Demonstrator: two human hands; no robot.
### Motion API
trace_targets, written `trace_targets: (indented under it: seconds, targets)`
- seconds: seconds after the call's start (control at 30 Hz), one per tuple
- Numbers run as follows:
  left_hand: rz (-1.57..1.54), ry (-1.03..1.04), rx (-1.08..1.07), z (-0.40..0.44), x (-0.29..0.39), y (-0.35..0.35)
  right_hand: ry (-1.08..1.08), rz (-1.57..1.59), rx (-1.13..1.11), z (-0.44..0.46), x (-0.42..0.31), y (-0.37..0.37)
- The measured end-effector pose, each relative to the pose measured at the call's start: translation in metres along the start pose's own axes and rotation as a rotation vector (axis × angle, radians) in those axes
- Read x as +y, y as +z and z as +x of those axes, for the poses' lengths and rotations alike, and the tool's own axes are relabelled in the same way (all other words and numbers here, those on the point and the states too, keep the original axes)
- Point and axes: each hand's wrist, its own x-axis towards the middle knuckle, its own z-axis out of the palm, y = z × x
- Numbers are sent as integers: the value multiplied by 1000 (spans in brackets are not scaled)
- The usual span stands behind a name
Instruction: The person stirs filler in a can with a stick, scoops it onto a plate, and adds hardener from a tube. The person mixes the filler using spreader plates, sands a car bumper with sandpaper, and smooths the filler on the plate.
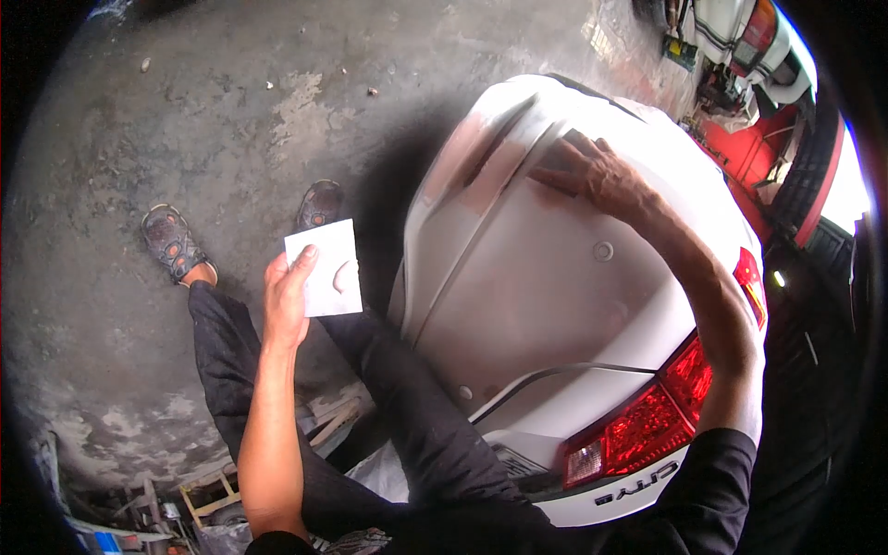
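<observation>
My left hand [289,301] grips a thin white square card [324,245], thumb on top. A small pale blob of paste [346,277] sits near the card's right side. My right hand [601,180] is on the white car bumper [546,287], its fingers spread and partly blurred. Whether something thin lies under those fingers, I cannot tell. Close to the fingertips, brownish-pink patches [495,176] mark the bumper's ridged edge. A dull greyish area covers much of the panel below my right hand.
The red tail light [638,416] and the car's badge lettering [638,486] are near my right arm. My shoes [171,240] stand on the stained concrete floor [213,111]. Wooden frames and clutter [208,499] lie lower left. Other car parts [754,46] are upper right.
</observation>
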Motion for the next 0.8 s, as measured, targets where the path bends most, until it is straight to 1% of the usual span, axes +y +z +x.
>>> trace_targets:
  seconds: [0.07,0.13,0.27,0.33,0.4,0.47,0.57,0.63,0.8]
  targets:
    - [-3,-7,1,0,1,0,-7,9,15,0,-1,2]
    - [-8,-10,-1,1,0,0,9,39,-49,2,0,1]
    - [7,-5,19,1,-1,0,21,133,-80,1,-2,-8]
    - [1,-4,31,1,-1,0,13,178,102,0,-6,-2]
    - [-31,-25,16,2,-1,-3,27,150,43,-2,-6,-9]
    - [-27,-35,22,2,-1,-5,35,123,43,-2,-6,-12]
    - [-21,-56,40,2,1,-3,25,186,30,-1,-4,-14]
    - [-20,-69,49,3,2,-2,35,213,-26,-2,-3,-17]
    - [-20,-58,36,6,-1,-1,40,211,-90,-14,3,-22]
